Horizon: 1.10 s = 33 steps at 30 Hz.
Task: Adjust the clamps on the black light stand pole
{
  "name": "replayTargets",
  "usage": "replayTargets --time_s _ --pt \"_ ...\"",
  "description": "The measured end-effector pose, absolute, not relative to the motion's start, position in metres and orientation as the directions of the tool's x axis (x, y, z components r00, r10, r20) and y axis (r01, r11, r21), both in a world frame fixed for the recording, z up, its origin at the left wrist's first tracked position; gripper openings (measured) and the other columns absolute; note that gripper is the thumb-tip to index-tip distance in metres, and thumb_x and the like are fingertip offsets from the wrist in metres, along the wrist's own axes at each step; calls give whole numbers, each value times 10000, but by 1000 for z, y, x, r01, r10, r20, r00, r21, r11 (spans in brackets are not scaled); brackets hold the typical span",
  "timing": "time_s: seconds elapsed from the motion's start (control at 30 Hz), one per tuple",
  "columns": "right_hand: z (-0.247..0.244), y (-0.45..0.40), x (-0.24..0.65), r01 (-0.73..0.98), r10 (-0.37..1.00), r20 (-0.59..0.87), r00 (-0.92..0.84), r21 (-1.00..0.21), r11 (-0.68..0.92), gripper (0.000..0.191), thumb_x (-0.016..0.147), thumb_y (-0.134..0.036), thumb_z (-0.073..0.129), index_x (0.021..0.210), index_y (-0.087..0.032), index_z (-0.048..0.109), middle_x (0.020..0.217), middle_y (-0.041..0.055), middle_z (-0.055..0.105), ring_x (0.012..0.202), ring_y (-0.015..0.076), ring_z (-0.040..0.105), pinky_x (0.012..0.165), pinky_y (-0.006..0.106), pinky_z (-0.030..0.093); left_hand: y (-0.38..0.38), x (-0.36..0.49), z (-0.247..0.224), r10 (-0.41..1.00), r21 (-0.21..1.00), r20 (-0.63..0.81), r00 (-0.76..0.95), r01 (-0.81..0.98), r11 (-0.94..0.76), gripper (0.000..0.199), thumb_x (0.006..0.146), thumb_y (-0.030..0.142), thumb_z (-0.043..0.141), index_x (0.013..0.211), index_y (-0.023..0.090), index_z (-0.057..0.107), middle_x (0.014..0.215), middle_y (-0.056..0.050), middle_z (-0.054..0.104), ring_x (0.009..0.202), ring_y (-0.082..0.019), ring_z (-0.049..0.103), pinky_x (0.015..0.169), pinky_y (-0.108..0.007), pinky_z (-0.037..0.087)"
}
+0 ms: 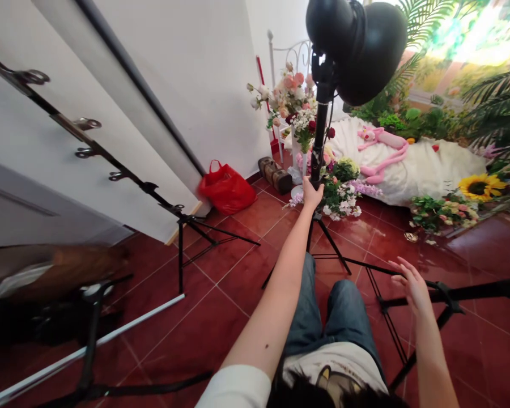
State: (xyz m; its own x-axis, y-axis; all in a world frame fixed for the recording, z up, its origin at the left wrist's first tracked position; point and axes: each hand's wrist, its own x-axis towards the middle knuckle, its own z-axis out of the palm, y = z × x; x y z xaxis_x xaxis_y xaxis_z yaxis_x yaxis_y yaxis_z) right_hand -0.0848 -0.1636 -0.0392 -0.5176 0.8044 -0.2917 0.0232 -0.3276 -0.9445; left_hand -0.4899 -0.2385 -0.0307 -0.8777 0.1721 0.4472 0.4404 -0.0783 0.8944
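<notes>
My left hand (313, 194) is wrapped round the black pole of a light stand (319, 130), a little above where its legs spread. On top of that stand sits a black studio light (357, 48), its bulky head turned to the right. My right hand (410, 281) is held out with fingers apart and nothing in it. Beside and behind it lie the legs of another black tripod stand (444, 297); I cannot tell whether the hand touches them.
A bed with a white cover (433, 164) bears a pink plush toy (382, 139). Flower arrangements (342, 192) stand before it. Leftward are a red bag (227, 190), a brown rolled case (275, 174), a clip-hung black stand (181, 255) and a white pole (131, 328) low across the tiles.
</notes>
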Motion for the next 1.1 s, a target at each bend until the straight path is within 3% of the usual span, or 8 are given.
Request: replayTargets --time_s 0.17,0.37,0.43,0.5,0.6,0.7,0.93,1.1 --pt "-52 -146 -17 -121 918 -296 -265 -934 -336 437 565 -344 807 971 -224 700 860 35 780 524 123 683 508 222 587 -241 -447 -26 36 911 402 -915 404 85 371 868 335 621 1157 160 468 1264 -228 537 1327 -344 461 1175 -524 296" --pt "-39 -142 26 -264 953 -272 -131 -918 -298 360 592 -323 776 922 -214 681 792 11 768 561 106 694 535 188 585 -199 -364 -47 -141 948 137 -980 89 305 630 859 145 499 1441 67 270 1477 -325 324 1463 -392 320 1187 -582 259" --pt "-37 -141 38 -282 958 -268 -107 -915 -287 362 599 -324 786 920 -205 668 782 12 767 549 106 690 526 185 580 -172 -330 -55 -22 941 56 -998 45 335 612 835 135 526 1409 73 325 1454 -321 351 1421 -395 387 1150 -583 322" --pt "-36 -140 51 -295 960 -267 -88 -913 -281 358 619 -330 789 927 -202 659 780 13 766 540 108 689 520 189 578 -141 -291 -60 210 946 53 -976 116 302 473 825 128 536 1290 106 449 1370 -273 467 1344 -356 483 1122 -547 376" --pt "-34 -139 70 -331 960 -273 -62 -902 -278 350 643 -335 791 933 -201 649 779 8 767 536 107 685 512 188 571 -93 -226 -57 569 969 150 -809 235 78 268 840 119 520 1104 166 524 1189 -175 608 1172 -264 604 1078 -474 441" --pt "-29 -140 87 -383 964 -266 -13 -889 -251 341 646 -328 794 927 -197 652 761 -1 762 540 97 679 515 174 559 -50 -155 -40 776 958 277 -567 222 -180 194 874 144 519 1064 182 519 1106 -135 650 1036 -209 652 1012 -427 494" --pt "-23 -146 119 -435 967 -253 42 -875 -210 316 637 -319 789 901 -198 667 765 5 755 541 98 671 514 185 551 12 -26 15 871 888 458 -177 44 -458 310 888 356 651 1123 213 507 1128 -108 669 1088 -211 657 987 -398 499" --pt "-28 -145 133 -409 966 -252 59 -889 -207 324 658 -348 791 915 -205 655 773 6 754 542 100 666 510 188 548 32 -1 22 881 883 468 -72 77 -463 369 877 535 631 1026 212 535 884 -29 638 863 -193 651 874 -370 522"
